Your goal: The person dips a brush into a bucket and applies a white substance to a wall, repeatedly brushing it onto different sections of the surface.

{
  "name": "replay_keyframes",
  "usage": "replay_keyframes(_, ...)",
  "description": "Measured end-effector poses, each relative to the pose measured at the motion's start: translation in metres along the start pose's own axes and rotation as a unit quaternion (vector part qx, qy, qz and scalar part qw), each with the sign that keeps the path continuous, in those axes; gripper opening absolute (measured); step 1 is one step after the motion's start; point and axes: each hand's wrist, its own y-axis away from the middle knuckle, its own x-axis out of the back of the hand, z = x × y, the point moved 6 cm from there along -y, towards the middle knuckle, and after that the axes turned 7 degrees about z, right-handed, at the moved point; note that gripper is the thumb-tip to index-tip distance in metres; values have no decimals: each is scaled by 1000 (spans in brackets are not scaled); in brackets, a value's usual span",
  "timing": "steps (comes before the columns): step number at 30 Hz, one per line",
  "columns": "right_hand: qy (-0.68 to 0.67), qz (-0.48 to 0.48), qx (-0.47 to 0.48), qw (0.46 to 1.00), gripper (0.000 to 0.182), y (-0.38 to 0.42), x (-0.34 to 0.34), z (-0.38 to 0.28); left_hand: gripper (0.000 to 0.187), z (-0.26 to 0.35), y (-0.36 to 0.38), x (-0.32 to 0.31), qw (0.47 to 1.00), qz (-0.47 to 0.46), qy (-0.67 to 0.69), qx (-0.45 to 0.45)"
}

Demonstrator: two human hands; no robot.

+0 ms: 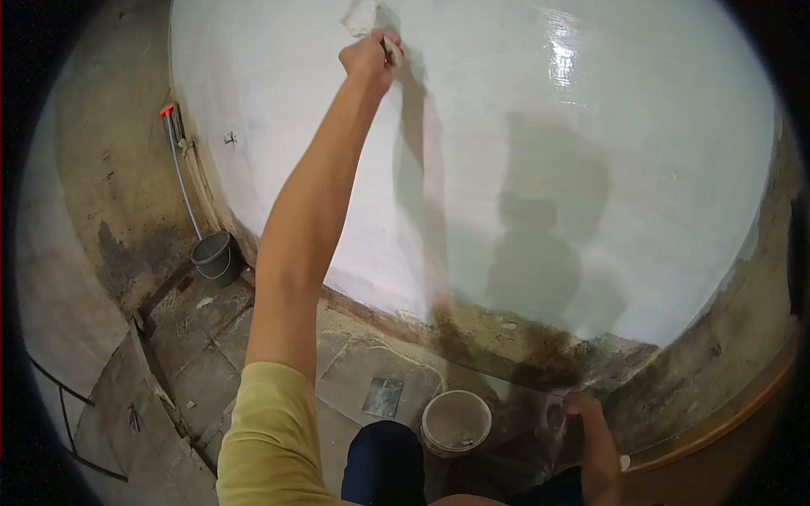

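My left hand (369, 57) is raised on an outstretched arm, wrapped around the handle of a paintbrush (361, 17). The brush's whitish head is against or very close to the wall (337, 160), which bears a white coat with a wet shine at upper right. Low on the right, my right hand (584, 406) is curled closed; a dim, see-through shape hangs beside its fingers, and I cannot make out what it is. A white bucket (434, 440) stands on the floor between my knee and the wall, with a little residue inside.
A dark bucket (217, 259) sits in the left corner, with a red-topped pole (180, 160) leaning there. A grey square plate (382, 396) lies on the tiled floor. A raised ledge (164, 396) runs along the left; black metal rods (66, 422) are at far left.
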Motion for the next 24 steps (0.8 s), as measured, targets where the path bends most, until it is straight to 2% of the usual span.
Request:
replay_keyframes(2, -55, 64, -44, 995, 46, 10, 24, 4, 17, 4, -30, -11, 999, 26, 18, 15)
replay_keyframes(3, -52, 64, -44, 996, 46, 8, 26, 6, 23, 3, -47, -13, 998, 50, 34, 33)
replay_keyframes(7, -38, 0, -49, 998, 45, -10, -4, 21, 18, -27, -152, -20, 991, 23, 112, 76)
replay_keyframes(9, -34, -15, -49, 998, 45, -26, -23, 33, 14, -64, -206, -32, 973, -105, 169, 121)
replay_keyframes(11, 5, 63, 75, 995, 27, -50, -33, 35, 9, -37, -98, -73, 976, -67, 182, 101)
replay_keyframes(13, -24, 61, 68, 996, 34, -84, -50, 48, 7, -30, -24, -90, 987, 58, 90, 116)
replay_keyframes(14, -54, 59, 58, 995, 44, -92, -54, 55, 7, -34, -6, -100, 982, 91, 112, 121)
replay_keyframes(15, -51, 57, 57, 995, 44, -89, -53, 50, 8, -43, 6, -107, 975, 125, 134, 125)
replay_keyframes(17, 10, 123, 134, 983, 47, -72, -32, 16, 12, -76, 7, -127, 975, 80, 181, 102)
replay_keyframes(18, 13, 123, 134, 983, 47, -63, -24, 8, 18, -83, 21, -137, 974, 79, 184, 106)
replay_keyframes(19, -3, 84, 115, 990, 50, -56, -21, 3, 35, -86, 40, -147, 973, 77, 186, 110)
replay_keyframes(20, -20, 44, 97, 994, 52, -53, -21, -1, 35, -91, 54, -155, 981, 80, 137, 108)
replay_keyframes(21, -19, 45, 99, 994, 52, -54, -21, -2, 36, -96, 68, -163, 987, 82, 86, 107)
replay_keyframes(24, -29, 27, 104, 994, 56, -57, -24, -6, 34, -86, 114, -171, 990, 89, 54, 92)
